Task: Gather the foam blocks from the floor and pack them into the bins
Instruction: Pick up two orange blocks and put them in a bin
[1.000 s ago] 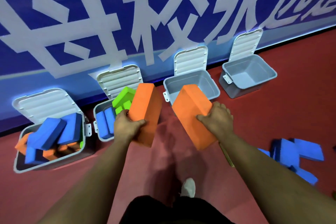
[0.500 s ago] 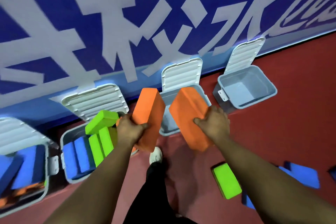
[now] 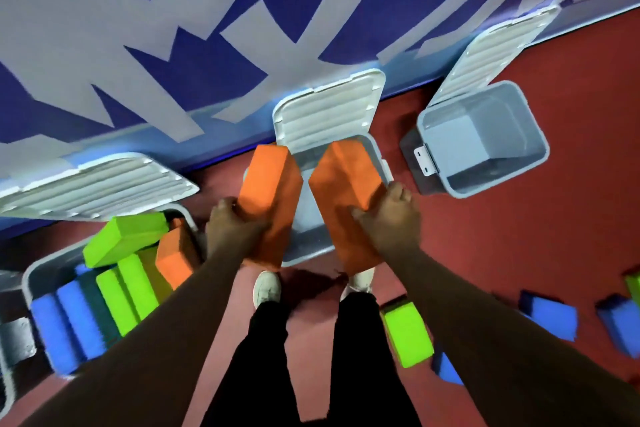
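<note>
Nearest us, our black trousers and white shoes stand on the red floor. Just to our right a green foam block lies on that floor, with blue blocks scattered past it. Further out, our left hand is curled round the lower end of the left orange block. Our right hand grasps the right orange block the same way (both are tilted, top ends leaning together). The two blocks sit side by side in front of the open middle bin. The left bin holds green, blue and orange blocks. The right bin stands open near the lettered blue wall.
</note>
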Action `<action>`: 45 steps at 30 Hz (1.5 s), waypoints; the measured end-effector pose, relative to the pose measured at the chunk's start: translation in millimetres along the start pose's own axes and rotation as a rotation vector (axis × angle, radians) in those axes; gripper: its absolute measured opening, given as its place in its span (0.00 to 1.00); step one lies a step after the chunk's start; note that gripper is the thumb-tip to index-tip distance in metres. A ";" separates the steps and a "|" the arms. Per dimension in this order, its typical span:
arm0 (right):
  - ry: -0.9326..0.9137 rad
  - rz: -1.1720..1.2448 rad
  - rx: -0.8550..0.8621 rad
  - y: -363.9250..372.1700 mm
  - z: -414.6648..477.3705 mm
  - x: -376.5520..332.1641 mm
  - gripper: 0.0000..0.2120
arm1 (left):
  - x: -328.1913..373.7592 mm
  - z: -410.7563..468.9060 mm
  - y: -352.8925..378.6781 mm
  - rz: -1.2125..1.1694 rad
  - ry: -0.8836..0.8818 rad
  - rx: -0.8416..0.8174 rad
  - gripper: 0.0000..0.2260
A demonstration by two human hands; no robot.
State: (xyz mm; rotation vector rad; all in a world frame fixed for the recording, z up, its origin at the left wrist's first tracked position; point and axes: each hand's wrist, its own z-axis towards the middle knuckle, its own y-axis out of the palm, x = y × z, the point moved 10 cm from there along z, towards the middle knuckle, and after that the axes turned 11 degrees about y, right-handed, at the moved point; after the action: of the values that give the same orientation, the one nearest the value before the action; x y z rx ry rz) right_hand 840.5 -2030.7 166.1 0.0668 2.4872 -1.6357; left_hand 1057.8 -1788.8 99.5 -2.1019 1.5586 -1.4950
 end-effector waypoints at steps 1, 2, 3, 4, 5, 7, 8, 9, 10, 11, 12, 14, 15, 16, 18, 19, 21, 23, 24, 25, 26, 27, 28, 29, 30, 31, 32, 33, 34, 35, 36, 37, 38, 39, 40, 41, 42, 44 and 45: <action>-0.011 -0.032 -0.028 16.9 16.3 -2.4 0.37 | -4.7 11.0 13.1 0.014 -0.022 0.002 0.39; -0.025 -0.071 -0.046 35.0 32.3 -4.9 0.37 | -8.7 22.1 26.0 0.028 -0.037 0.007 0.39; -0.050 -0.109 -0.041 53.4 47.8 -7.5 0.37 | -12.3 33.0 39.4 0.041 -0.050 0.013 0.39; -0.082 -0.125 -0.013 70.6 62.6 -9.1 0.35 | -18.1 44.3 54.0 0.050 -0.065 0.021 0.38; -0.104 -0.120 0.013 87.1 76.6 -8.1 0.33 | -24.1 54.9 68.7 0.067 -0.086 0.030 0.36; -0.101 -0.114 -0.047 128.8 107.4 -3.5 0.32 | -42.8 77.9 101.4 0.105 -0.149 0.058 0.33; -0.086 -0.134 -0.104 153.5 122.0 0.5 0.34 | -53.6 88.6 117.8 0.110 -0.182 0.067 0.32; -0.075 -0.156 -0.140 174.8 137.0 4.8 0.35 | -63.5 98.8 135.4 0.107 -0.214 0.068 0.32; -0.068 -0.163 -0.156 193.3 152.8 8.5 0.36 | -73.4 110.3 155.0 0.103 -0.236 0.061 0.32; -0.058 -0.155 -0.171 211.5 167.3 12.2 0.36 | -83.5 121.9 174.4 0.102 -0.258 0.042 0.32; -0.044 -0.144 -0.196 229.6 179.5 15.2 0.37 | -93.2 133.2 192.0 0.102 -0.277 0.026 0.32; -0.002 -0.126 -0.282 272.5 200.7 21.5 0.38 | -112.3 156.4 221.5 0.101 -0.296 0.003 0.31; 0.036 -0.113 -0.335 293.4 209.8 25.3 0.41 | -121.8 168.4 234.8 0.099 -0.304 -0.014 0.30; 0.066 -0.099 -0.384 313.6 218.1 27.5 0.44 | -131.9 180.0 247.5 0.100 -0.311 -0.032 0.29; 0.108 -0.083 -0.452 350.0 231.4 28.4 0.46 | -153.6 200.3 267.4 0.100 -0.317 -0.058 0.30; 0.116 -0.081 -0.478 365.8 236.2 26.4 0.45 | -164.3 208.7 276.1 0.098 -0.317 -0.072 0.30; 0.102 -0.066 -0.524 395.4 244.1 16.8 0.41 | -182.3 222.6 289.9 0.099 -0.316 -0.095 0.31; 0.049 -0.043 -0.569 424.2 251.8 4.0 0.39 | -198.4 234.8 298.5 0.083 -0.320 -0.077 0.32; 0.014 -0.035 -0.591 434.0 252.5 -3.5 0.39 | -203.5 240.5 301.6 0.072 -0.317 -0.058 0.33; -0.006 -0.011 -0.624 443.6 252.3 -10.2 0.37 | -206.9 245.2 304.0 0.039 -0.316 -0.039 0.33; -0.017 0.050 -0.680 454.0 251.1 -16.9 0.32 | -211.6 250.0 308.1 -0.049 -0.323 -0.016 0.34; -0.017 0.139 -0.749 461.8 248.1 -23.7 0.25 | -214.7 252.3 312.9 -0.179 -0.346 0.004 0.35; -0.012 0.220 -0.810 468.5 245.4 -29.0 0.17 | -218.6 252.9 317.4 -0.307 -0.383 0.025 0.37; 0.001 0.285 -0.850 473.0 243.8 -31.9 0.12 | -225.1 251.7 320.1 -0.407 -0.427 0.049 0.39; 0.029 0.339 -0.868 474.7 243.7 -30.0 0.10 | -232.1 249.6 322.0 -0.490 -0.460 0.070 0.39; 0.066 0.380 -0.874 476.7 245.3 -24.5 0.11 | -239.2 246.6 324.4 -0.561 -0.482 0.083 0.37; 0.106 0.426 -0.876 477.8 247.8 -17.8 0.13 | -245.4 244.8 327.1 -0.623 -0.483 0.085 0.34; 0.135 0.495 -0.882 476.5 248.5 -12.2 0.17 | -246.0 241.8 327.2 -0.665 -0.469 0.084 0.31; 0.146 0.576 -0.890 474.0 248.3 -9.4 0.20 | -244.0 239.5 325.8 -0.690 -0.447 0.079 0.30; 0.141 0.651 -0.903 470.3 247.6 -9.6 0.21 | -239.9 239.1 323.8 -0.707 -0.410 0.072 0.29; 0.127 0.703 -0.913 468.0 246.6 -11.9 0.21 | -238.3 240.8 323.8 -0.711 -0.374 0.060 0.28; 0.108 0.740 -0.929 467.3 244.4 -15.7 0.20 | -235.6 243.3 324.1 -0.704 -0.341 0.038 0.28; 0.092 0.751 -0.946 469.5 241.2 -19.8 0.19 | -232.5 246.6 326.1 -0.684 -0.302 0.005 0.28; 0.073 0.735 -0.970 473.6 235.8 -23.2 0.22 | -230.1 249.8 327.0 -0.630 -0.264 -0.031 0.29; 0.052 0.692 -0.991 479.5 230.5 -24.3 0.28 | -228.7 252.8 326.4 -0.558 -0.233 -0.054 0.32; 0.034 0.640 -1.002 486.4 226.6 -22.5 0.36 | -229.0 254.4 323.3 -0.472 -0.228 -0.059 0.34; 0.019 0.596 -1.006 490.3 224.1 -19.4 0.40 | -231.4 255.6 320.0 -0.393 -0.223 -0.055 0.35; 0.000 0.556 -1.012 495.0 225.2 -11.0 0.42 | -231.9 256.7 318.4 -0.294 -0.178 -0.074 0.33; -0.009 0.548 -1.022 497.1 227.9 -7.4 0.40 | -231.0 257.1 319.4 -0.272 -0.149 -0.087 0.32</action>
State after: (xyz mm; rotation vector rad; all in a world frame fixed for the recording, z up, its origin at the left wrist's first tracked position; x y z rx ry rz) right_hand 936.4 -2040.3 -372.3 0.5308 2.6335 -0.0963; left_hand 1047.9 -1863.3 -365.1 -2.4958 1.3533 -1.3259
